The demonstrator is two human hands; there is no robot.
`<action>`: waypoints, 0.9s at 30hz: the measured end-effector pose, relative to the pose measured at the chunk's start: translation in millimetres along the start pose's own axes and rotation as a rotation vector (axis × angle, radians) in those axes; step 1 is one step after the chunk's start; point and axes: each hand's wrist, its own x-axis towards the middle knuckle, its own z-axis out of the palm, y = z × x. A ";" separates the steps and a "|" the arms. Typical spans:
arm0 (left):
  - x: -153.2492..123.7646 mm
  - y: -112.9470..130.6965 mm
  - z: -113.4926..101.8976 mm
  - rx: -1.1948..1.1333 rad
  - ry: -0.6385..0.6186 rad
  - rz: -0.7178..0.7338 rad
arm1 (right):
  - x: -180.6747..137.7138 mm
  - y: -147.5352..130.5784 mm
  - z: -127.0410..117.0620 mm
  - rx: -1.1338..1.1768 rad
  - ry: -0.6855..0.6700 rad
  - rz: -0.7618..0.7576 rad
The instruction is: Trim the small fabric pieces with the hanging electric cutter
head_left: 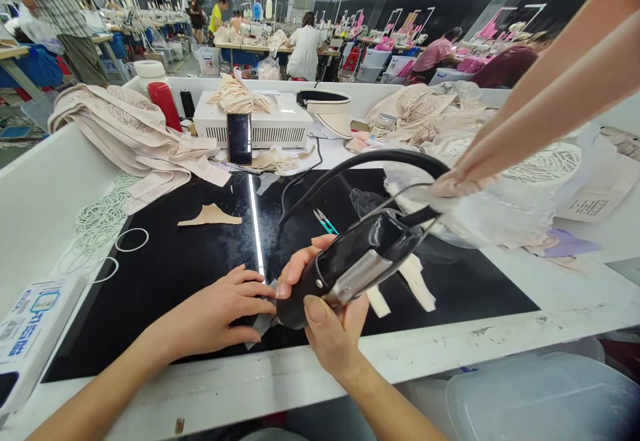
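My right hand (327,321) is closed round a black hand iron (350,264) with a metal sole, its nose pressed down near the front of the black work mat (165,261). A thick black hose (360,164) runs from the iron's back. My left hand (220,311) lies flat with fingers together, holding down a small grey fabric piece (261,326) right at the iron's nose. Cream fabric strips (417,284) lie under the iron's rear.
Another person's arm (545,101) reaches in from the upper right onto a plastic bag of lace pieces (505,207). Teal thread snips (325,222), a beige cut piece (210,215), white rings (131,239), a phone (239,138), a white box (260,124) and stacked beige fabric (115,124) lie around.
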 end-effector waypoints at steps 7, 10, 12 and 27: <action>-0.3 0.0 -1.4 -0.013 0.036 0.028 | -3.9 0.4 5.2 -0.044 -0.058 -0.020; -0.6 -1.1 -1.5 -0.001 0.030 0.025 | -4.7 1.2 5.0 -0.036 -0.067 -0.010; -0.7 -1.8 -0.8 0.009 0.018 0.028 | -6.2 2.2 5.3 -0.011 -0.064 0.002; -2.0 3.7 -3.7 0.075 -0.001 -0.009 | 2.3 -8.1 -6.9 0.040 -0.055 -0.009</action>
